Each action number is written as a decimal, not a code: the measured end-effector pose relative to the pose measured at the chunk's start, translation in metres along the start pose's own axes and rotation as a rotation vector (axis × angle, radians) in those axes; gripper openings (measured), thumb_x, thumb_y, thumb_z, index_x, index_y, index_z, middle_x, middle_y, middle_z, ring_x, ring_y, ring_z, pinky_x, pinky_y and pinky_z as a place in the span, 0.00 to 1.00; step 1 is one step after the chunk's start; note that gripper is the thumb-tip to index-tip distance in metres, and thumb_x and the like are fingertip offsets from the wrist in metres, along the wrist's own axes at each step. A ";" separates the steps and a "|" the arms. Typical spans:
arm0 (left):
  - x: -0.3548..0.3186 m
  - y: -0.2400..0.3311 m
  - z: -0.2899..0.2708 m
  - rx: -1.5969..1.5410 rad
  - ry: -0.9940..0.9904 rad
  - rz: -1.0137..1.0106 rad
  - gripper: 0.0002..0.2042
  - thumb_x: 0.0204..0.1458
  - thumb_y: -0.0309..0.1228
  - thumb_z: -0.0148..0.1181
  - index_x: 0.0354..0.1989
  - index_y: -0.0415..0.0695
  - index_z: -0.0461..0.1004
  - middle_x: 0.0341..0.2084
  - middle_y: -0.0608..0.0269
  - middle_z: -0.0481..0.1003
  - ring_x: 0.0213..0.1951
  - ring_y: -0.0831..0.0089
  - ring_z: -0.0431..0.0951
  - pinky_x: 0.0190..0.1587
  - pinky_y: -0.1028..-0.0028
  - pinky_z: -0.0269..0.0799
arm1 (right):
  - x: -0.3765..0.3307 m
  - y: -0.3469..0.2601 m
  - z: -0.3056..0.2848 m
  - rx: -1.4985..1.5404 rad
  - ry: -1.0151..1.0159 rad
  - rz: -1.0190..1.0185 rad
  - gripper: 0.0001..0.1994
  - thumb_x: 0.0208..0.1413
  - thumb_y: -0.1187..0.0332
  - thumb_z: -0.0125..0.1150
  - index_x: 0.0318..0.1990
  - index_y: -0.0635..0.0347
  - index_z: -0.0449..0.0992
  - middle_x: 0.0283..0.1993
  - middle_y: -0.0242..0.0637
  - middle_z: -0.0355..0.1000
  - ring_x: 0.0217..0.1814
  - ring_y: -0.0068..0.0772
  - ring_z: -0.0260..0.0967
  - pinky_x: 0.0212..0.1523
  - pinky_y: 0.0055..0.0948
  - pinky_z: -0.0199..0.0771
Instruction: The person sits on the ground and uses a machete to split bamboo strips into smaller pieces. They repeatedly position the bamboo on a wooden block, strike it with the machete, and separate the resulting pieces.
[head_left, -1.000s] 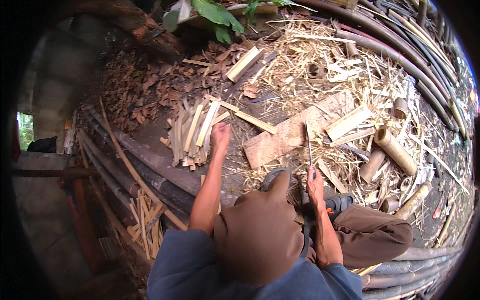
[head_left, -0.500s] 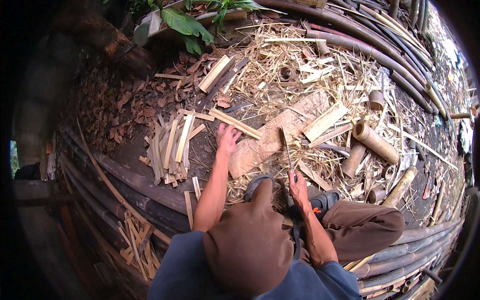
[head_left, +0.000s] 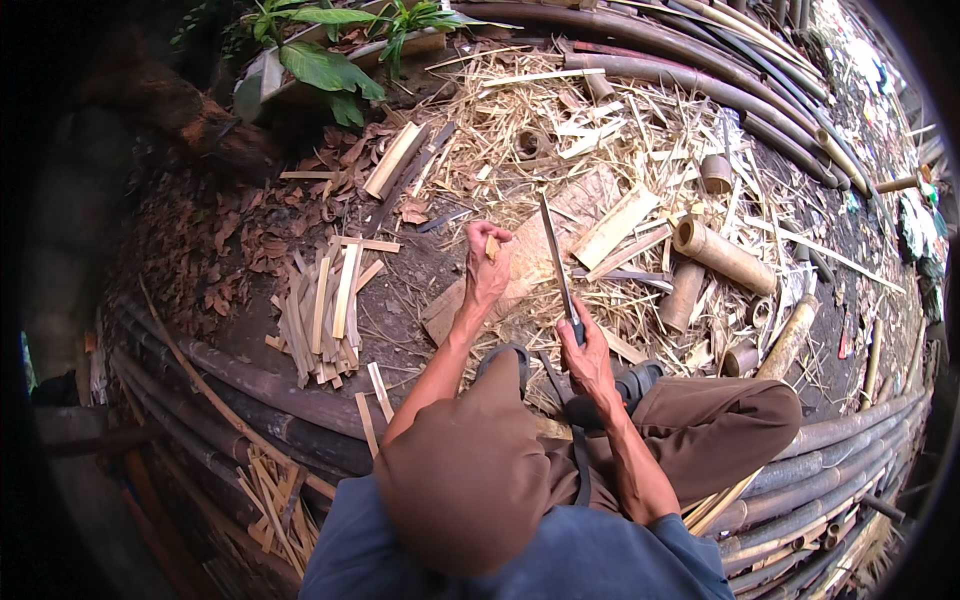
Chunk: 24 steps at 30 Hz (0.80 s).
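Observation:
My left hand point(head_left: 487, 265) is closed around a small piece of split bamboo, held upright over a flat wooden chopping block point(head_left: 600, 195) on the ground. My right hand point(head_left: 585, 350) grips the handle of a long dark knife point(head_left: 555, 255). Its blade points up and away, just right of the left hand. A pile of short split bamboo strips point(head_left: 325, 310) lies to the left of the block. My bent knee in brown trousers point(head_left: 720, 430) is at the right.
Short bamboo tube sections point(head_left: 722, 255) lie right of the block among shavings and splinters. Long dark bamboo poles curve along the top right point(head_left: 700, 75) and across the lower left point(head_left: 260, 400). Green leaves point(head_left: 320, 65) and dry leaf litter are at the upper left.
My left hand came away from the strip pile and rose over the block, now closed on a small bamboo piece. The knife blade swung up beside it.

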<state>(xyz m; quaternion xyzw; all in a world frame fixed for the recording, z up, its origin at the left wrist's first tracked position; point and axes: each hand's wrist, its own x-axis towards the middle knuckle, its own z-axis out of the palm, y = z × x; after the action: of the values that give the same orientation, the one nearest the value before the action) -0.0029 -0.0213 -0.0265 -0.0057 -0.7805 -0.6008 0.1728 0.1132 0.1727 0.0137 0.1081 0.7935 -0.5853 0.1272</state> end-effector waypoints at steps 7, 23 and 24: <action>-0.019 0.027 0.009 0.054 -0.180 -0.106 0.09 0.63 0.30 0.42 0.39 0.41 0.69 0.31 0.59 0.76 0.28 0.68 0.73 0.35 0.68 0.69 | -0.011 -0.069 -0.019 0.069 -0.152 -0.086 0.32 0.56 0.69 0.52 0.70 0.54 0.56 0.43 0.43 0.73 0.37 0.25 0.68 0.43 0.26 0.69; -0.032 0.038 0.040 0.107 -0.367 -0.017 0.09 0.45 0.15 0.57 0.34 0.37 0.65 0.22 0.50 0.66 0.27 0.53 0.72 0.31 0.61 0.67 | -0.002 -0.066 -0.008 0.488 -0.158 0.210 0.19 0.69 0.49 0.39 0.42 0.56 0.66 0.19 0.27 0.60 0.15 0.18 0.58 0.15 0.22 0.60; -0.031 0.041 0.037 0.097 -0.371 -0.012 0.09 0.45 0.15 0.57 0.34 0.37 0.66 0.22 0.51 0.66 0.27 0.54 0.71 0.31 0.61 0.67 | -0.003 -0.068 -0.007 0.486 -0.161 0.214 0.19 0.69 0.48 0.39 0.42 0.56 0.66 0.19 0.27 0.60 0.15 0.18 0.58 0.14 0.22 0.59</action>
<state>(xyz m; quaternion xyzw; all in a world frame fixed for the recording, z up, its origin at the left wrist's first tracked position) 0.0257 0.0315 -0.0051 -0.1035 -0.8271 -0.5520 0.0224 0.0935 0.1600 0.0778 0.1721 0.6014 -0.7482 0.2212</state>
